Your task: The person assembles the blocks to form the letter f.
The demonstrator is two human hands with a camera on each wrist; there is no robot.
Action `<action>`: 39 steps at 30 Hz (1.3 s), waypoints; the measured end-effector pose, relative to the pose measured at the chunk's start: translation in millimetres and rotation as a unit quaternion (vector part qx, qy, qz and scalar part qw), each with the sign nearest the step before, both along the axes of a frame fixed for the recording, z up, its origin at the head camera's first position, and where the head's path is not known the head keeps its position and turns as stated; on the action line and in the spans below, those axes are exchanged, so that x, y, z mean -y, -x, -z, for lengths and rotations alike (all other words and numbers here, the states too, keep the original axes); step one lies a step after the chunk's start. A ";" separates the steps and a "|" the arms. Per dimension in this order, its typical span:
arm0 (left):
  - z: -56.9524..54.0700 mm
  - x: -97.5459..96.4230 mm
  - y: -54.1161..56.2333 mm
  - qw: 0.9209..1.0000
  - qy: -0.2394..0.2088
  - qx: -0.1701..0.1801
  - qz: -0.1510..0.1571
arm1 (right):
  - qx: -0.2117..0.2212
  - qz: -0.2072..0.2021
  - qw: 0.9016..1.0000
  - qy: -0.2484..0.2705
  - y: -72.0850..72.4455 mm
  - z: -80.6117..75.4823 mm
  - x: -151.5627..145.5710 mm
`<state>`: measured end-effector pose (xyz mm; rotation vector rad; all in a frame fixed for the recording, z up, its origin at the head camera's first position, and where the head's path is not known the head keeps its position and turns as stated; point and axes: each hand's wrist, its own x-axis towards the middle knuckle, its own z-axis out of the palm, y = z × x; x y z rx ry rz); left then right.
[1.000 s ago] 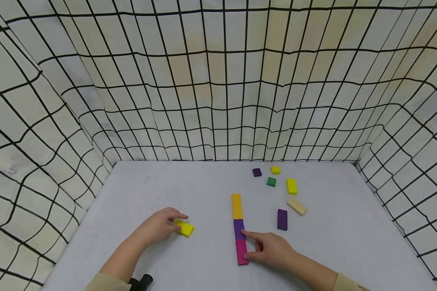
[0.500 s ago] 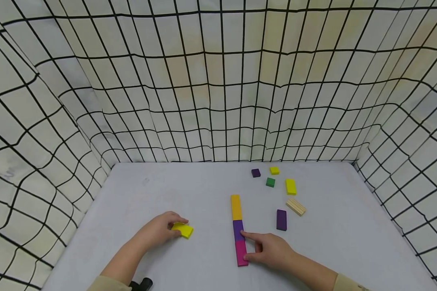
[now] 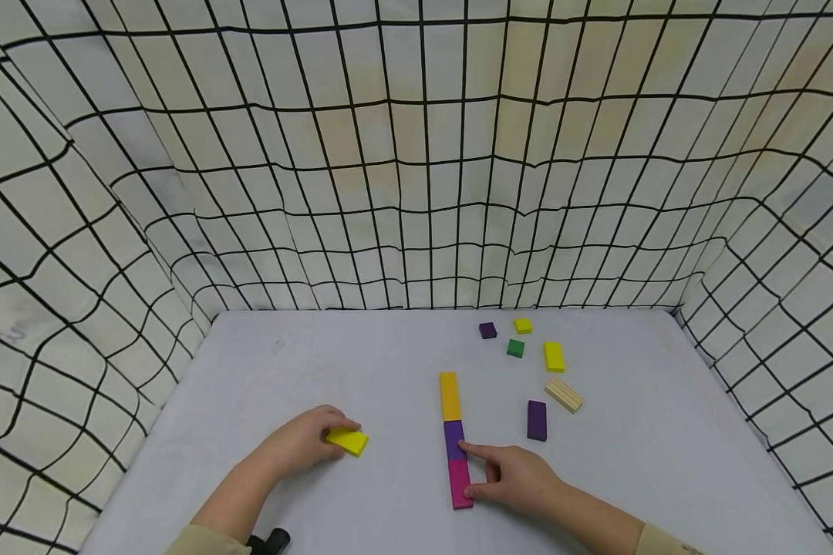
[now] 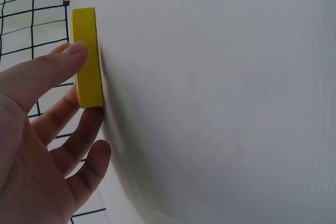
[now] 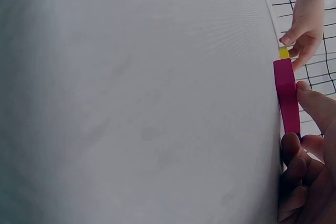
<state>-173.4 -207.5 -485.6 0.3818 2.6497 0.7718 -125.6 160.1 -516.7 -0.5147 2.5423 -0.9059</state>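
My left hand [image 3: 308,439] pinches a flat yellow block [image 3: 348,442] at the left of the table. In the left wrist view the thumb lies on one face of the yellow block [image 4: 87,59], with fingertips behind and under it. Right of there, an orange block [image 3: 450,396], a purple block [image 3: 454,440] and a magenta block [image 3: 460,485] form one straight line, end to end. My right hand [image 3: 517,474] is at this line's right side. Its straight index fingertip touches the purple block, and its thumb rests against the magenta block [image 5: 286,95].
Loose at the right lie a dark purple block [image 3: 537,420], a ridged light wooden piece [image 3: 564,395], a yellow block [image 3: 554,357], a small green block [image 3: 516,348], a small yellow block [image 3: 523,326] and a small dark purple block [image 3: 487,331]. Black-and-white netting [image 3: 416,231] surrounds the table.
My left hand has closed its fingers more around the yellow block and shifted it slightly toward me and left. My right hand and the line of blocks have stayed in place.
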 end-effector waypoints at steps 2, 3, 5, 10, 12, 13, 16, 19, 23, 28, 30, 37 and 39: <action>0.5 1.4 0.1 1.000 0.001 -0.001 0.009 | 0.001 0.000 1.000 0.001 0.2 0.2 -0.1; 0.6 2.0 0.0 1.000 0.004 -0.002 0.013 | 0.001 0.001 1.000 0.001 0.2 0.3 -0.1; 0.7 2.8 -0.2 1.000 0.010 0.001 0.015 | 0.002 0.001 1.000 0.002 0.5 0.5 -0.1; 0.2 4.4 -1.4 1.000 0.014 0.006 0.022 | -0.002 0.000 1.000 0.003 -0.3 -0.3 0.3; -0.5 4.9 -1.4 0.999 0.011 0.003 0.031 | -0.006 -0.002 1.000 0.003 -0.6 -0.5 0.1; -0.8 5.2 -1.4 0.999 0.008 0.001 0.035 | -0.008 -0.003 1.000 0.002 -0.7 -0.6 0.0; -1.2 5.2 -0.6 0.999 0.005 -0.007 0.040 | -0.010 -0.003 1.000 0.001 -0.8 -0.9 0.1; -0.8 3.9 1.4 0.999 0.003 -0.013 0.036 | -0.009 0.000 1.000 0.000 -1.1 -1.4 0.6; -0.1 -0.1 5.9 1.000 -0.002 -0.017 0.023 | -0.009 0.001 1.000 -0.002 -1.5 -2.4 1.3; -0.1 -8.1 13.4 0.999 -0.016 -0.026 0.013 | -0.007 0.002 1.000 -0.004 -1.6 -3.1 1.5; 0.1 -11.9 16.6 0.999 -0.019 -0.029 0.012 | -0.007 0.002 1.000 -0.005 -1.4 -3.0 1.2; 2.4 -27.1 29.7 0.999 -0.028 -0.028 -0.012 | -0.011 -0.004 1.000 -0.001 -0.7 -0.8 0.1; 3.3 -31.5 34.0 0.999 -0.028 -0.030 -0.016 | -0.010 -0.004 1.000 0.000 -0.4 0.4 -0.3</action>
